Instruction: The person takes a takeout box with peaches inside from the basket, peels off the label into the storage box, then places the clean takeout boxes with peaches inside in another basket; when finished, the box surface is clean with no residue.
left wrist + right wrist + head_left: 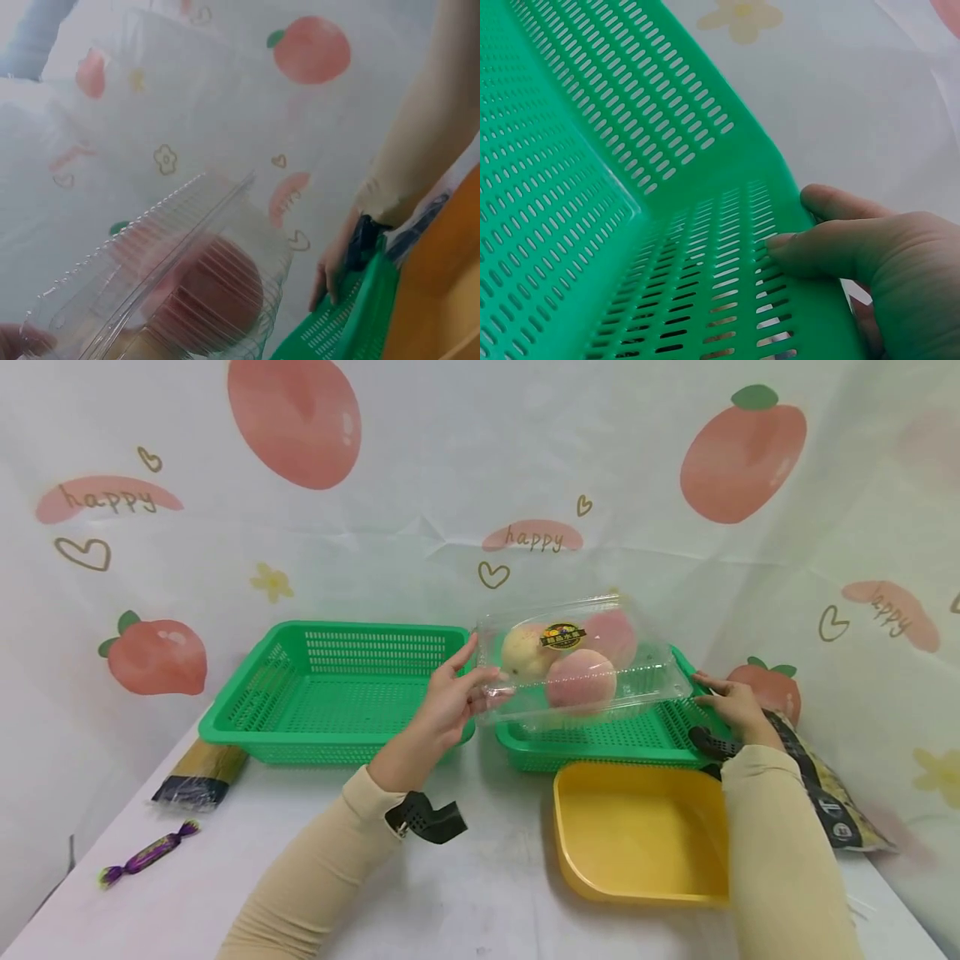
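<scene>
As I looked through the head camera's feed, the clear plastic container hung tilted right of centre in the frame, over the green basket there, and I could not tell whether the two touched. The left hand pinched the container's left end between thumb and fingers; the right hand gripped the basket's right rim, thumb seemingly inside the wall and fingers outside. I judged the container thin, springy and slick, easily dented, with nearly all its weight in the three peaches it held. Those looked apt to roll and bruise, and a hold at one end alone seemed likely to let the far end sag; I would have favoured a palm beneath the base, or light pressure at both short ends. Whether it was latched, I could not see. Its oval black-and-gold sticker seemed to read 精品水果, "premium fruit". Script on the backdrop, at upper left and upper centre, spelled "happy". Lettering on the dark packet at lower right was too partial for me, and any print on the purple candy, lying on the counter at lower left, was too small.
</scene>
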`<state>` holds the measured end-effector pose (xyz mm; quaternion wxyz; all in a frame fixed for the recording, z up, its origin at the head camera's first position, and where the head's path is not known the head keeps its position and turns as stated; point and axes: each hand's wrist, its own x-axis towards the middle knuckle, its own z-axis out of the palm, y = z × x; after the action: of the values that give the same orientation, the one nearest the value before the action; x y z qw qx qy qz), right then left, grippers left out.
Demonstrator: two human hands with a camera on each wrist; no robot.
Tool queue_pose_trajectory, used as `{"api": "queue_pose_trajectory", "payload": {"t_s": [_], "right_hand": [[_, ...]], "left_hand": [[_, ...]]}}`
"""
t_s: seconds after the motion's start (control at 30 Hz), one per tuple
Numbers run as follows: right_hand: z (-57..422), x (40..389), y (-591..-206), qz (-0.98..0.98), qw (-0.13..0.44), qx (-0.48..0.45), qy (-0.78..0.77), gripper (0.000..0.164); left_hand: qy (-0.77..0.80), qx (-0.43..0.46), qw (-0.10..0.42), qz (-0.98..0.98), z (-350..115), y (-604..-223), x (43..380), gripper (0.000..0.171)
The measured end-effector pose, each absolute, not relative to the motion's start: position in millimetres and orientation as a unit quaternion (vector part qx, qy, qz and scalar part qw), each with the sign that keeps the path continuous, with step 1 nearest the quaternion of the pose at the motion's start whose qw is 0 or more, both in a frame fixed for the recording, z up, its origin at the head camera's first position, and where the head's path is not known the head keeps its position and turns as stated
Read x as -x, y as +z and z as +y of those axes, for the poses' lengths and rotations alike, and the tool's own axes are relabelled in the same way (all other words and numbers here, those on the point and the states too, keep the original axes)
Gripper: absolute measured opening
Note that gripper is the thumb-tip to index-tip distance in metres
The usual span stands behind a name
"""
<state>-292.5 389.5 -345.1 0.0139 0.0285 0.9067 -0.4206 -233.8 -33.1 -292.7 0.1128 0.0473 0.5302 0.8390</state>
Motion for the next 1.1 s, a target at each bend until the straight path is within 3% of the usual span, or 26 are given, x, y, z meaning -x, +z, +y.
{"api": "queue_pose_trajectory", "payload": {"t_s": [0.77,1.1], "right_hand": [[386.5,288.8,-347.0,0.903,0.004,-0.024,-0.429,0.052],[386.7,286.4,-345.9,0.901,0.004,-0.021,-0.433,0.052]], "left_hand": [[0.770,-0.093,0.146,0.614,-128.4,-314.8,127.9,0.068],[0.771,-0.105,0.172,0.604,-155.9,-347.2,97.3,0.068]]}}
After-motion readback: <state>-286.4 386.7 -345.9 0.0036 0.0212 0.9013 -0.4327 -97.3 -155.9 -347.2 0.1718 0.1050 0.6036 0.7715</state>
